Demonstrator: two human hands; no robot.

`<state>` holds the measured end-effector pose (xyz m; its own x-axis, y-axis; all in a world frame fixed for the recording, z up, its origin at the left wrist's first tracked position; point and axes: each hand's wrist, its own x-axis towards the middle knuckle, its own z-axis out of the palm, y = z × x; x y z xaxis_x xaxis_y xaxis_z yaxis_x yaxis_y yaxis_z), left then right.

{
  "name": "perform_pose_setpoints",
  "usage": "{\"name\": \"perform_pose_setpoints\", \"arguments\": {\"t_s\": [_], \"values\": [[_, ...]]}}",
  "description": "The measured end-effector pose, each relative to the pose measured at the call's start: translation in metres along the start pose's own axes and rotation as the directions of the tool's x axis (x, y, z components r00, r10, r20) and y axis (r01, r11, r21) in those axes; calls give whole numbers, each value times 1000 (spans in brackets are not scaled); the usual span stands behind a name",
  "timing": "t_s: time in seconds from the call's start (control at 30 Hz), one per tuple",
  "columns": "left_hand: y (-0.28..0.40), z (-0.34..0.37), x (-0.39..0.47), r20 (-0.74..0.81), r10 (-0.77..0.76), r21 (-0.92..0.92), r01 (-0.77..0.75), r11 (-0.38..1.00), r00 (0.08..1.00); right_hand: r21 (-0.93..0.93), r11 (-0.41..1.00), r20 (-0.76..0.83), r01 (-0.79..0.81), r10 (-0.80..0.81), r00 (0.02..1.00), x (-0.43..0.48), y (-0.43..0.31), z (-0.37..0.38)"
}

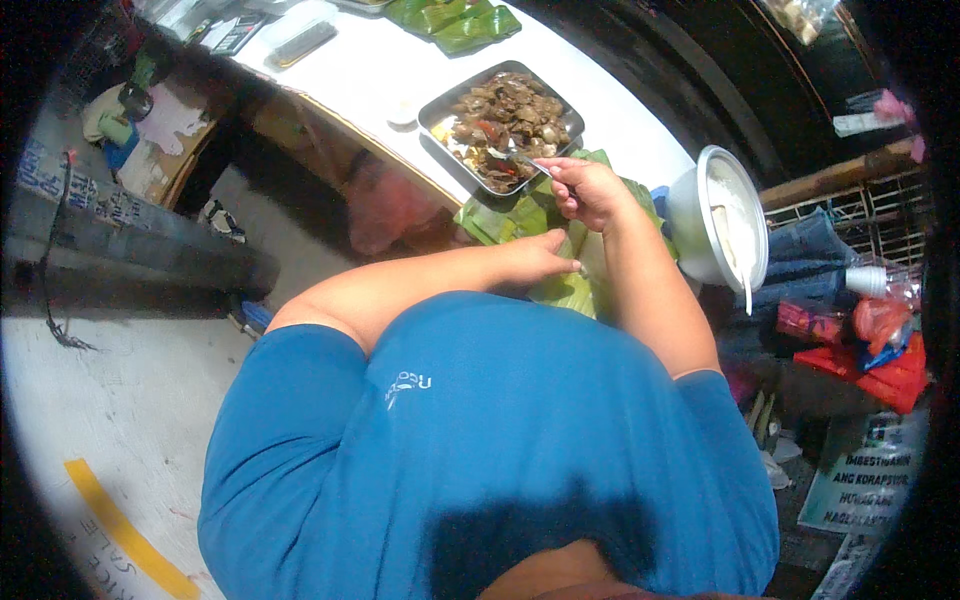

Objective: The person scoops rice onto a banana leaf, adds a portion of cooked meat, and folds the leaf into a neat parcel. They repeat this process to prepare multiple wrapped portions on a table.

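My right hand (589, 189) grips the handle of a metal spoon (534, 161), whose bowl dips into a rectangular metal tray (459, 166). Pieces of brown cooked food, apparently meat in sauce (510, 105), fill much of the tray, with red bits and yellowish-white bits near its front. Below the tray, banana leaves (525, 214) are spread in front of me. My left hand (541, 259) rests at a leaf, thumb and a finger apart; its other fingers are hidden. To the right stands a round metal pot (694, 217) with white contents, probably rice, and a pale-handled utensil (721, 232).
More banana leaves (457, 22) lie at the far side of the white tabletop (352, 97). A clear plastic container (300, 37) and a calculator (238, 34) sit at the far left. Red plastic bags (892, 367) and white cups (866, 280) are at the right.
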<state>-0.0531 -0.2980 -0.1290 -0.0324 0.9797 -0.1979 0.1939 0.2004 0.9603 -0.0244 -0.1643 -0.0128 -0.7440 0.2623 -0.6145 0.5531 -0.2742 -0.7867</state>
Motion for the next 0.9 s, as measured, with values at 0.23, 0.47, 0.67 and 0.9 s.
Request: {"name": "perform_pose_setpoints", "arguments": {"t_s": [0.23, 0.47, 0.67, 0.9], "values": [[18, -3, -10, 53, 166, -498, -118, 859, 985, 185, 979, -17, 84, -82, 996, -59, 18, -35], [61, -7, -25, 30, 23, -504, -4, 863, 999, 203, 957, -276, 205, -145, 950, -144, 72, -76], [34, 12, -1, -62, 76, -576, -98, 811, 995, 189, 964, -454, 186, -83, 887, -181, 115, -80], [44, 22, 6, -100, 215, -452, -237, 860, 972, 40, 991, -620, 127, -75, 781, -175, 139, -44]]}}
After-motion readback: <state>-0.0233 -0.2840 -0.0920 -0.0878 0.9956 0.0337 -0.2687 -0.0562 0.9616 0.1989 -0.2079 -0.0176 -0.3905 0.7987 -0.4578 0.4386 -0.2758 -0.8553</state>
